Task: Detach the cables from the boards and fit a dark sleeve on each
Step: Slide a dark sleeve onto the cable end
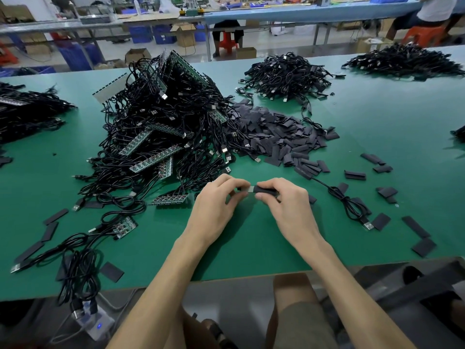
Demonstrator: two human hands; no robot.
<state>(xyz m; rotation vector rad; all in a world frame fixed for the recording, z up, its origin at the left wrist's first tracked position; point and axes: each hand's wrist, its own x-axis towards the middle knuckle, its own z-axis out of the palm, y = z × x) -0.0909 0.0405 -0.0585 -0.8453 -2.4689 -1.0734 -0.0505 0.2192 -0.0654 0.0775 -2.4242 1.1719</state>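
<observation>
My left hand [221, 197] and my right hand [284, 200] meet above the green table [251, 248] near its front edge. My right hand pinches a dark sleeve [265, 190]. A small pale board end [250, 189] sticks out of the sleeve toward my left hand, whose fingertips pinch it. The black cable [347, 202] trails away to the right and ends in a coiled bundle with a USB plug. A big heap of black cables on green boards [161, 127] lies to the upper left. A pile of loose dark sleeves [281, 137] sits behind my hands.
Finished cable heaps lie at the back middle [286, 76], back right [407, 59] and far left [27, 109]. Loose sleeves [417, 233] are scattered right and left of my hands. A power strip [93, 321] hangs below the table's front left edge. People sit at a far bench.
</observation>
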